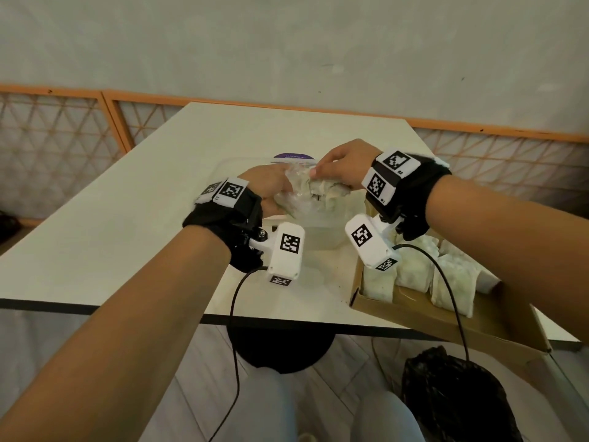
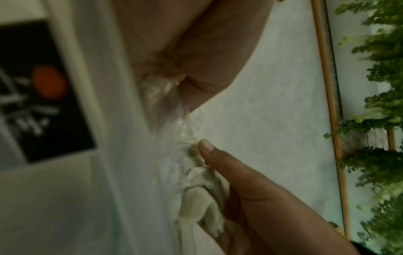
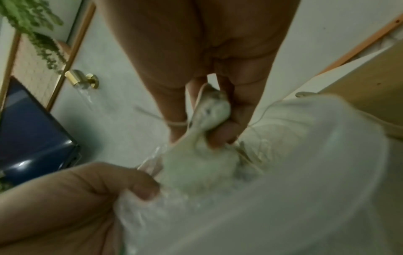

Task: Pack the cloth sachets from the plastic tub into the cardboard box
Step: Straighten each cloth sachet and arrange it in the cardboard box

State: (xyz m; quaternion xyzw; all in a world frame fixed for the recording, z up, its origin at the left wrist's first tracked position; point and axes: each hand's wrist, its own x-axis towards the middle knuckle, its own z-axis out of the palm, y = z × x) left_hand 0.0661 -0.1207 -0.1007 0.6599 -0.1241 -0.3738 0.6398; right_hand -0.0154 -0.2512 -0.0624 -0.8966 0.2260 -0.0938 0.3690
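Both hands meet over the translucent plastic tub (image 1: 322, 237) at the table's middle. My left hand (image 1: 280, 186) grips a crumpled clear plastic bag (image 1: 293, 202), its fingers curled into the film (image 2: 161, 89). Thumb and fingers of my right hand (image 1: 315, 172) pinch the top of a pale cloth sachet (image 3: 213, 110) that sticks out of the bag's mouth. A thin string trails from this sachet. The open cardboard box (image 1: 414, 309) lies at the right front edge, with several white sachets (image 1: 414, 266) standing in rows inside it. The tub's inside is mostly hidden by my hands.
A lid with a purple label (image 1: 293, 156) lies just behind the tub. The white table (image 1: 143, 224) ends close to my body. Camera cables hang over the front edge. A black bag (image 1: 452, 400) sits on the floor at the lower right.
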